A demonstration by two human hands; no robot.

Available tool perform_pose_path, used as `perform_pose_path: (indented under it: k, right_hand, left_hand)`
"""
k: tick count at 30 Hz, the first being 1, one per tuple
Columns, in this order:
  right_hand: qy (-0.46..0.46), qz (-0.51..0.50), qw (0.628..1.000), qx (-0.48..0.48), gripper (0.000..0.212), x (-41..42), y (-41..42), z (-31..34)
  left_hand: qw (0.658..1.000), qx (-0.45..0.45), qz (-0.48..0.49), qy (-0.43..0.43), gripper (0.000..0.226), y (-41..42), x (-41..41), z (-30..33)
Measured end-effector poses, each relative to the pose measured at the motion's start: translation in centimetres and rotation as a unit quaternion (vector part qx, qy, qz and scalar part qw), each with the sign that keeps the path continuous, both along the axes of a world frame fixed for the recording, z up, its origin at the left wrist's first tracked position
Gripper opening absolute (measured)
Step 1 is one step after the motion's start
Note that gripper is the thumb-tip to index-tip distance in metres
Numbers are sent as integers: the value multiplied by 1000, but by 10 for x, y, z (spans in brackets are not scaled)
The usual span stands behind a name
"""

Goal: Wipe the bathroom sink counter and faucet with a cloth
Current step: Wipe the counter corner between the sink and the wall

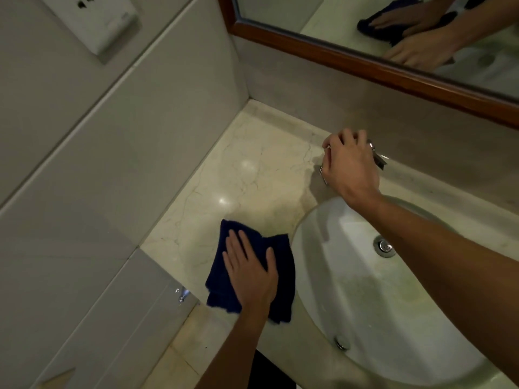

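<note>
A dark blue cloth (224,290) lies on the cream marble counter (252,175), left of the white oval sink (365,290). My left hand (251,273) presses flat on the cloth, fingers spread. My right hand (349,164) reaches across the sink and is wrapped around the chrome faucet (377,158) at the back of the counter. Most of the faucet is hidden under that hand; only bits of chrome show at its edges.
Grey tiled walls close in the counter on the left and behind. A wood-framed mirror (365,63) hangs above the back wall and reflects both hands. A white wall socket (98,21) is at the upper left. The sink drain (384,246) is chrome.
</note>
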State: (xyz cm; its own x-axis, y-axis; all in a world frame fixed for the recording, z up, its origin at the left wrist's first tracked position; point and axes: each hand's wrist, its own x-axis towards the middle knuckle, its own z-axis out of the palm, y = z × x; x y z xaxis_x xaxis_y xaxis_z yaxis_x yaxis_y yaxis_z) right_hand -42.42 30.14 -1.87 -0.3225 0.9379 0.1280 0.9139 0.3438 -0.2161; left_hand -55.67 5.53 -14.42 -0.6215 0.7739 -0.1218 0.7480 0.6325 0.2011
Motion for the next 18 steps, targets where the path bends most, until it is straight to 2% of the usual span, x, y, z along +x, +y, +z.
perform_pose_path:
  k: [4,8,18]
  right_hand:
    - [5,-5,1000,-5,22,-1,-2,1]
    - [13,-10,1000,-4,21,0,-3,-2]
    - [4,-22,1000,-14,24,-1,0,-5]
  left_hand:
    - [1000,-26,14,10,91,-2,-2,3]
    - [1000,-21,-14,10,93,18,-9,6]
    - [992,16,-128,-7,105,230,-30,8]
